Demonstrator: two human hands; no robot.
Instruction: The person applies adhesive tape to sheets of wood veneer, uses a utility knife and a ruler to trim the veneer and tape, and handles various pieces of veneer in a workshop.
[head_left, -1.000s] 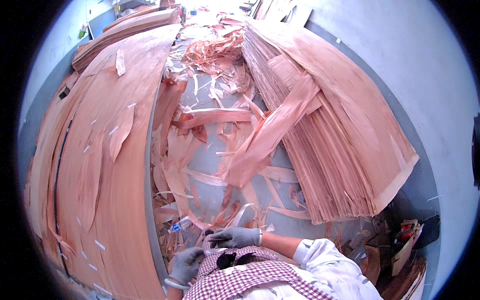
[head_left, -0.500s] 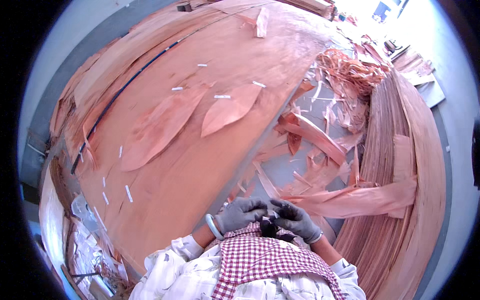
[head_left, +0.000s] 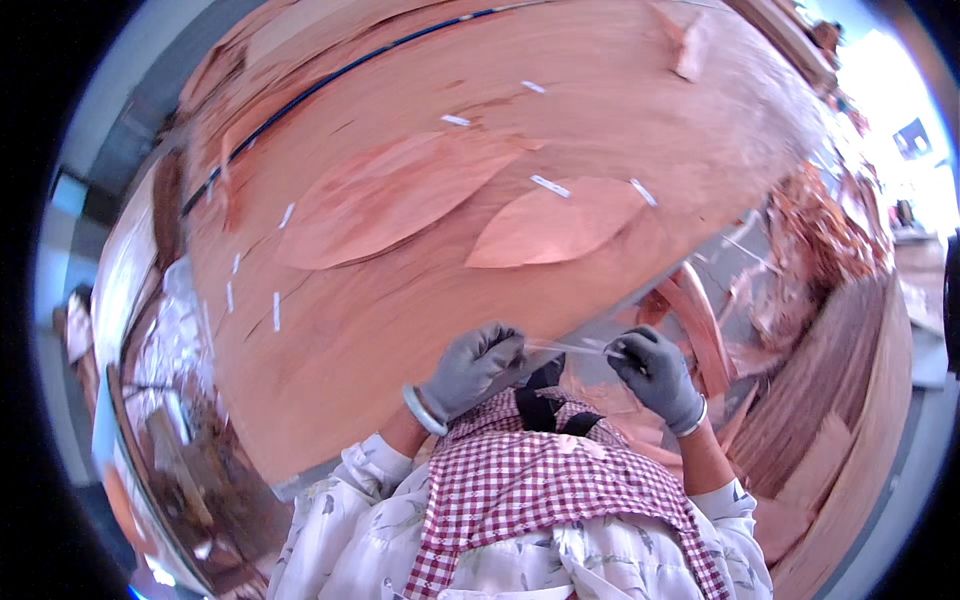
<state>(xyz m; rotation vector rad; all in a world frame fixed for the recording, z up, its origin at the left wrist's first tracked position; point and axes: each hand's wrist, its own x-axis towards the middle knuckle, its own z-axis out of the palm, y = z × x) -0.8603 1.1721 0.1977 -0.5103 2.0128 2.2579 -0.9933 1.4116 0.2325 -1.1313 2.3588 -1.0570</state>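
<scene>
Just below the frame's centre, we pinch a thin clear strip [head_left: 566, 347] between our left hand [head_left: 470, 368] and right hand [head_left: 657, 378], each grip closed on one end, seemingly so it stretches straight near the wood sheet [head_left: 385, 330].

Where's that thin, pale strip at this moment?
In the head view, the thin, pale strip stretches between the gloved left hand and right hand, slightly below and right of centre, just above the checked apron.

Upper-right glare — blurred, curving edges
</scene>
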